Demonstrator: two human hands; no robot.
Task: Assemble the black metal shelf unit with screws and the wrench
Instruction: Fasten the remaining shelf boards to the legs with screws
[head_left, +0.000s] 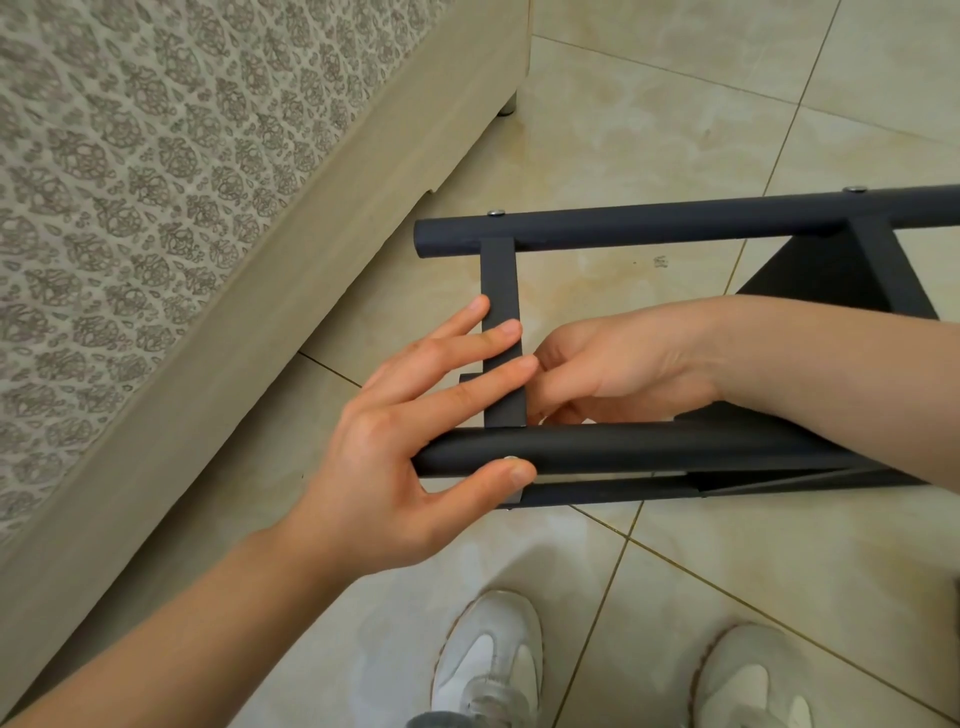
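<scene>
Seen from the head camera, the shelf (831, 270) lies on its side on the tile floor (675, 104), reaching from the centre out toward 3 o'clock. Two round black tubes run across the view, the far tube (675, 223) above and the near tube (649, 447) below, with a flat crossbar (500, 275) joining them at their left ends. A screw (496, 212) sits on the far tube above the crossbar.

The left hand (395, 467) comes in from 7 o'clock, spread wide. Its straight fingers (483, 384) lie across the crossbar, and its thumb rests on the near tube beside another screw head (511, 458).

The right hand (613, 364) reaches in from 3 o'clock. Its fingers are curled at the crossbar's right edge, just above the near tube; whether they pinch anything I cannot tell.

A patterned bed (156, 208) fills 10 o'clock. White shoes (488, 660) stand at 6 o'clock.
</scene>
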